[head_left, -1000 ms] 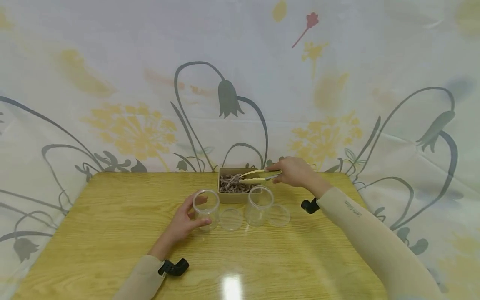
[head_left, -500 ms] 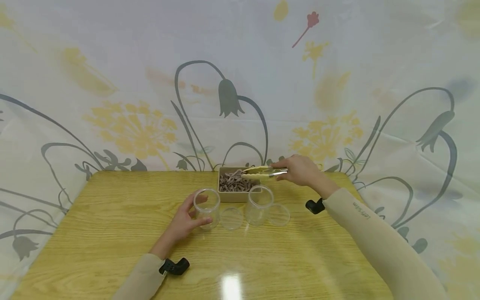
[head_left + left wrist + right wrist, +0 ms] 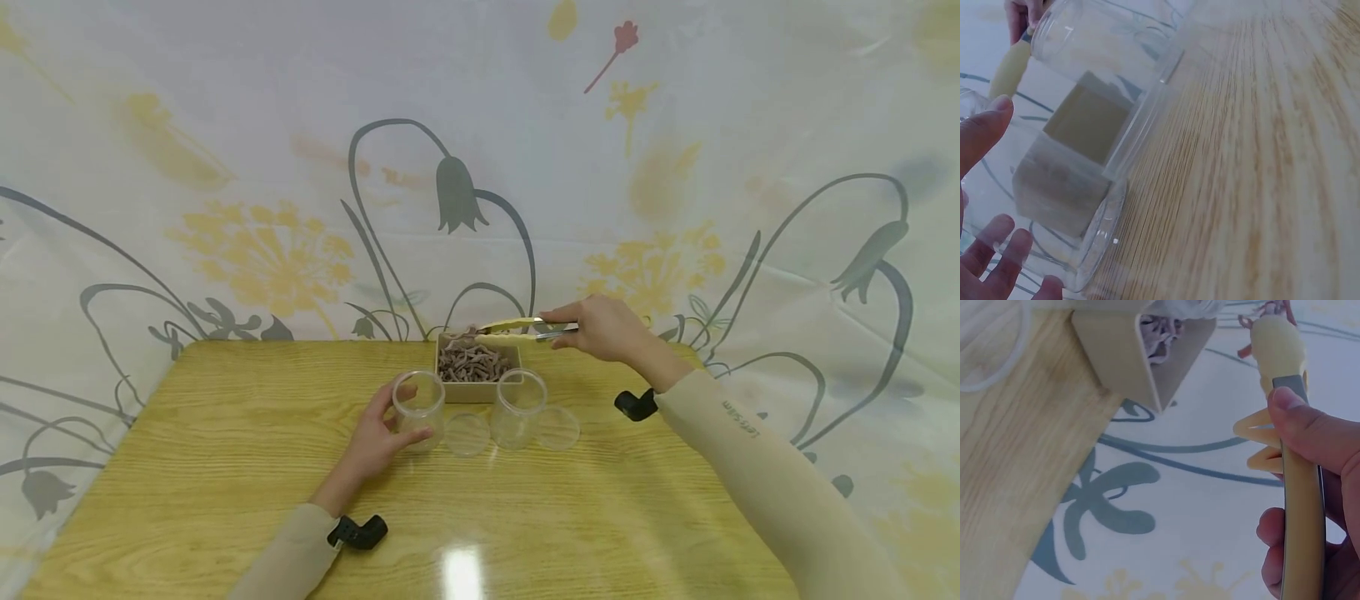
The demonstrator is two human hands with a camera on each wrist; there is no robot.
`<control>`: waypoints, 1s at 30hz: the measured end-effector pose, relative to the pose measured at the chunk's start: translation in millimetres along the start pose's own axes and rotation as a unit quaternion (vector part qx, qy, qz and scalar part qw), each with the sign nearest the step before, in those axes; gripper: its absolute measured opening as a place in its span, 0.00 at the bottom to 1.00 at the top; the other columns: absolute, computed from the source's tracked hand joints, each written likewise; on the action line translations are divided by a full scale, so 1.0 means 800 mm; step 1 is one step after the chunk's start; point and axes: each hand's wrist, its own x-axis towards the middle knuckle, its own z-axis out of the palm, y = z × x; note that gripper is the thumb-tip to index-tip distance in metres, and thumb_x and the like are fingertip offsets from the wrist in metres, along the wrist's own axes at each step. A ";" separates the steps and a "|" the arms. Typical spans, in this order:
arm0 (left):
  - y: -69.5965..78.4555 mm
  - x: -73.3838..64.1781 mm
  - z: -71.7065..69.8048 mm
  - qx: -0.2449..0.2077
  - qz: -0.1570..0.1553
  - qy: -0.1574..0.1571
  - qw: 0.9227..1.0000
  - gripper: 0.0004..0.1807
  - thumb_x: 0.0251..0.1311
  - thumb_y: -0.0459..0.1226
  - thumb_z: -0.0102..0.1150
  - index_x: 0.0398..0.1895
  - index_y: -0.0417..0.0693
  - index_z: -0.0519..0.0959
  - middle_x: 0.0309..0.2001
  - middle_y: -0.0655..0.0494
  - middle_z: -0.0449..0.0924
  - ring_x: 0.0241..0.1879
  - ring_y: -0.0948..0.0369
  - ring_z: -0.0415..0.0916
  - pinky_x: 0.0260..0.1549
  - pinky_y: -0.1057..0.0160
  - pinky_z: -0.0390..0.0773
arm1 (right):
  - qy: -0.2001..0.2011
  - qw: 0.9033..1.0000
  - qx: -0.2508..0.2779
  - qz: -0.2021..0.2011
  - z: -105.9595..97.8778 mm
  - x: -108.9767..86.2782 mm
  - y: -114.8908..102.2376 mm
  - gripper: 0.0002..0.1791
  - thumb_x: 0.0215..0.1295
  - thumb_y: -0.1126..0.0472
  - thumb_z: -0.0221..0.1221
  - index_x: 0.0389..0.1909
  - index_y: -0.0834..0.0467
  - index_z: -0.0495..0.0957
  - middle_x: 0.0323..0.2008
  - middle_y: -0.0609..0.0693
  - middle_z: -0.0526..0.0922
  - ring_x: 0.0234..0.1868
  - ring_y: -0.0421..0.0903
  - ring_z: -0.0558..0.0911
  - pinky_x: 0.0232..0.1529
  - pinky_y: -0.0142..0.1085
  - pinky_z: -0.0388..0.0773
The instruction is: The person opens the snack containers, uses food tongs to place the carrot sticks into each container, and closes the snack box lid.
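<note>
My left hand (image 3: 375, 437) grips a clear plastic jar (image 3: 420, 408) that stands open on the table; in the left wrist view its fingers spread round the jar's wall. My right hand (image 3: 609, 330) holds yellow-tipped tongs (image 3: 1302, 506) by their metal and yellow arms. Between the tong tips is a small bunch of greyish-purple strips (image 3: 1266, 309), raised above the beige box (image 3: 480, 392). More such strips (image 3: 474, 363) fill that box. A second clear jar (image 3: 521, 421), also open, stands in front of the box's right end.
Two round clear lids lie flat on the wooden table (image 3: 262, 442): one lid (image 3: 468, 436) between the jars, the other lid (image 3: 559, 428) right of the second jar. A patterned cloth (image 3: 300, 167) hangs behind the table's back edge.
The right hand has lifted the tongs up out of the box, bringing a bunch of strips above it. The left hand and its jar have shifted slightly right.
</note>
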 end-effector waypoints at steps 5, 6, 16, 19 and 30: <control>-0.002 0.002 0.001 0.011 -0.002 0.002 1.000 0.48 0.49 0.29 0.77 0.73 0.41 0.62 0.63 0.37 0.69 0.65 0.42 0.65 0.61 0.39 0.67 | 0.017 0.999 -0.037 -0.037 -0.008 0.000 -0.015 0.26 0.59 0.49 0.70 0.60 0.48 0.82 0.51 0.48 0.86 0.33 0.46 0.86 0.28 0.41 0.78; -0.002 0.002 0.001 0.012 -0.003 0.003 1.000 0.48 0.49 0.30 0.77 0.73 0.41 0.62 0.63 0.38 0.69 0.65 0.43 0.65 0.61 0.39 0.67 | 0.021 0.998 -0.043 -0.046 -0.010 0.000 -0.019 0.26 0.59 0.49 0.70 0.59 0.48 0.82 0.51 0.48 0.86 0.32 0.45 0.86 0.27 0.40 0.78; -0.006 0.004 0.002 0.000 -0.005 0.001 1.000 0.47 0.48 0.29 0.77 0.73 0.43 0.63 0.64 0.39 0.69 0.65 0.44 0.65 0.61 0.41 0.68 | 0.059 0.985 -0.069 -0.149 -0.020 0.001 -0.056 0.25 0.55 0.51 0.73 0.55 0.49 0.85 0.48 0.46 0.87 0.32 0.43 0.86 0.25 0.37 0.77; -0.004 0.004 0.003 -0.005 -0.010 0.000 1.000 0.47 0.49 0.27 0.76 0.73 0.43 0.62 0.65 0.38 0.66 0.66 0.44 0.64 0.62 0.42 0.68 | 0.056 0.983 -0.073 -0.158 -0.019 0.001 -0.064 0.25 0.54 0.52 0.74 0.55 0.49 0.85 0.48 0.46 0.87 0.35 0.44 0.86 0.26 0.38 0.79; 0.047 -0.002 0.003 -0.007 -0.035 -0.006 0.999 0.46 0.50 0.22 0.72 0.73 0.33 0.60 0.63 0.31 0.65 0.65 0.38 0.62 0.59 0.38 0.69 | 0.047 0.978 -0.138 -0.149 -0.022 0.002 -0.079 0.27 0.56 0.48 0.72 0.58 0.47 0.83 0.52 0.46 0.85 0.38 0.48 0.85 0.21 0.36 0.74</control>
